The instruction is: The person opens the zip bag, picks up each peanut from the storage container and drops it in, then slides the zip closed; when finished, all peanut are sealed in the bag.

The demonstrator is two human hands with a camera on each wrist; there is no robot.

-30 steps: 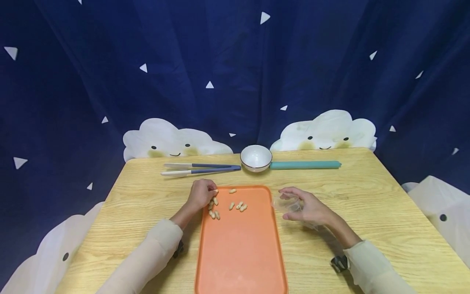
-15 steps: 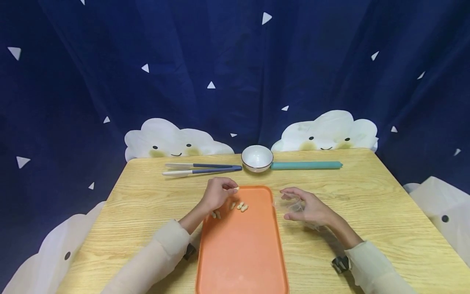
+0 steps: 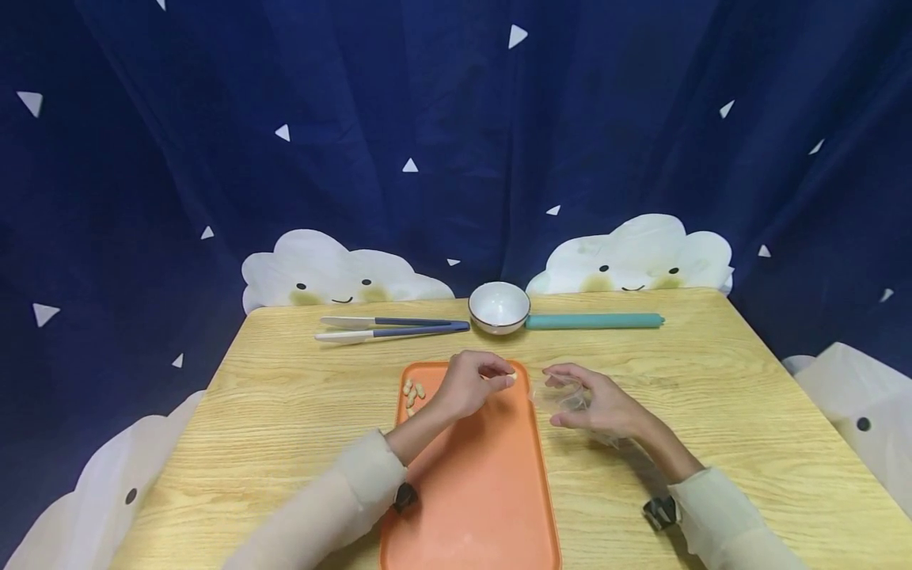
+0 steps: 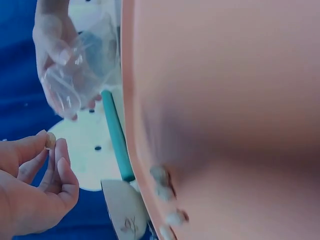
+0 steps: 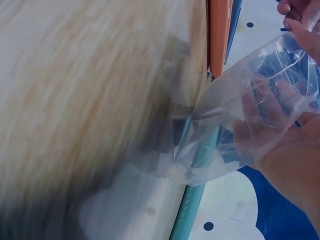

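Note:
Between thumb and fingertips, my left hand (image 3: 473,385) pinches a peanut (image 4: 51,140) above the far right part of the orange tray (image 3: 470,507). Just beyond the tray's right edge, my right hand (image 3: 602,404) holds a clear plastic bag (image 5: 250,105), its fingers and thumb curved around it and spread apart. In the right wrist view the bag hangs from that hand. Several peanuts (image 3: 411,393) lie in the tray's far left corner. The left forearm hides part of the tray, and more peanuts show in the left wrist view (image 4: 175,217).
Behind the tray stands a white bowl (image 3: 499,307) with a dark rim. Blue and white tongs (image 3: 399,328) lie left of it, and a teal rod (image 3: 594,321) lies to its right. A dark blue curtain (image 3: 456,119) hangs behind the wooden table (image 3: 285,388).
My left hand has moved right from the tray's far left corner, carrying the peanut close to the bag. The right hand with the bag has hardly moved.

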